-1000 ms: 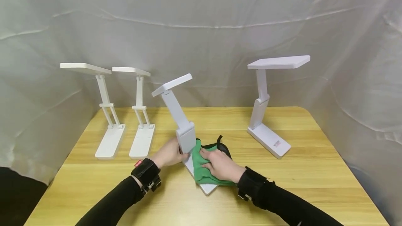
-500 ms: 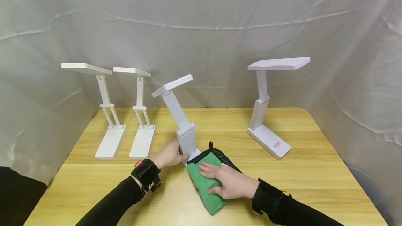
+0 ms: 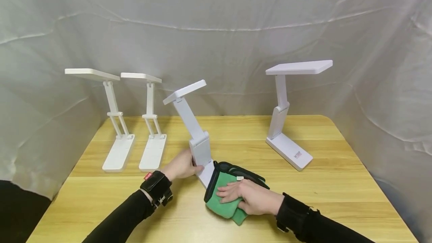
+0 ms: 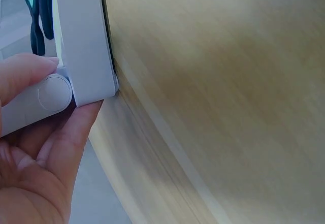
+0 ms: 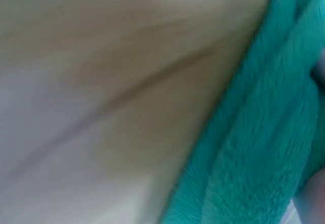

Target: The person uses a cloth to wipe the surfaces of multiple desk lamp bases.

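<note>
A white folding desk lamp [image 3: 190,117] stands tilted back on its base at mid-table. My left hand [image 3: 182,165] grips it low, where arm and base meet; in the left wrist view the thumb lies by the round hinge [image 4: 55,93], with fingers under the base's end [image 4: 84,41]. Over the front part of the base lies a green cloth [image 3: 221,200] with black edging, hiding that part. My right hand [image 3: 254,198] presses on the cloth from above, its fingers fairly straight. Green folds of the cloth [image 5: 254,122] fill the right side of the right wrist view.
Two white lamps, the far-left one [image 3: 118,153] and its neighbour [image 3: 152,153], stand unfolded at the left. Another white lamp [image 3: 290,149] stands at the right rear. Behind the wooden table [image 3: 337,198] hangs a pale grey curtain [image 3: 236,48].
My right hand has slid the cloth toward the front of the lamp's base and a little right. The cloth has shifted and folded, and its fingers have straightened. The left hand stays put.
</note>
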Available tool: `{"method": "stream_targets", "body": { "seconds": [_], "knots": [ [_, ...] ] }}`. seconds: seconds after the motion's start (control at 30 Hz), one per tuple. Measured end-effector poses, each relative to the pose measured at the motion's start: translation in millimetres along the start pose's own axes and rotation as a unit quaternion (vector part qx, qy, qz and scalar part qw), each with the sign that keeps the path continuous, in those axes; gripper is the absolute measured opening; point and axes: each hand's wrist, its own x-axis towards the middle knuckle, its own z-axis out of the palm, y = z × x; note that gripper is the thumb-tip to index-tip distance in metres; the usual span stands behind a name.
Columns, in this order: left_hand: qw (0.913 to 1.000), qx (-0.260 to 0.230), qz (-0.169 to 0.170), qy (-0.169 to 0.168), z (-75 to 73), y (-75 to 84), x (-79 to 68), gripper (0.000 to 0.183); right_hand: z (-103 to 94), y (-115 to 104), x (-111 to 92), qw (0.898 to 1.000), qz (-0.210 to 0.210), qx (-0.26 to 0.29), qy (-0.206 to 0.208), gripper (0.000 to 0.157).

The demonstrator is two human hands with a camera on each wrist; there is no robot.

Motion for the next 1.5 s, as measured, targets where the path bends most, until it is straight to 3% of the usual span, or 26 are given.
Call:
{"method": "stream_targets", "body": {
  "seconds": [0.1,0.2,0.37,0.47,0.63,0.87,1.0,1.13,1.23,1.33,1.5],
  "knots": [
    [1.0,0.0,0.003,-0.003,-0.5,0.9,0.5,0.051,-0.4,2.9,-6.9,0.999,0.013,-0.007,0.029,0.058],
    [1.0,-0.006,0.007,-0.003,-1.5,1.8,0.3,0.05,2.1,2.2,-6.9,0.996,0.031,-0.064,0.051,0.047],
    [0.9999,0.0,0.009,0.006,-1.7,1.8,-0.8,0.048,11.3,-5.1,1.0,0.98,0.024,-0.193,0.039,0.07],
    [0.9999,-0.005,0.007,0.007,-1.2,1.4,-1.2,0.047,11.5,-7.4,3.5,0.975,0.004,-0.221,0.03,0.067],
    [0.9999,-0.016,-0.002,-0.001,-0.3,1.7,-4.4,0.046,5.5,-5.1,-4.2,0.983,-0.022,-0.18,0.026,0.05],
    [0.9998,-0.016,-0.001,-0.012,-0.8,0.3,-3.6,0.049,1.8,-2.5,-16.0,0.991,-0.019,-0.117,0.053,0.053],
    [0.9999,-0.004,0.012,-0.01,-3.0,-1.6,-0.2,0.048,-4.4,-3.3,-20.3,0.994,0.002,-0.084,0.074,0.05],
    [0.9997,0.009,0.021,-0.009,-8.3,-4.0,3.9,0.047,-7.4,-2.0,-27.4,0.992,0.059,-0.025,0.113,0.047],
    [0.9997,0.016,0.015,-0.004,-13.6,-6.4,5.9,0.048,-6.1,-1.5,-32.0,0.98,0.117,0.023,0.159,0.042],
    [0.9996,0.027,0.004,0.002,-18.5,-9.5,9.1,0.046,-6.0,-0.9,-33.5,0.959,0.15,0.084,0.226,0.038],
    [0.9995,0.02,-0.022,0.01,-22.1,-14.3,17.8,0.037,-9.0,3.7,-30.7,0.898,0.189,0.216,0.332,0.036]
  ]
}}
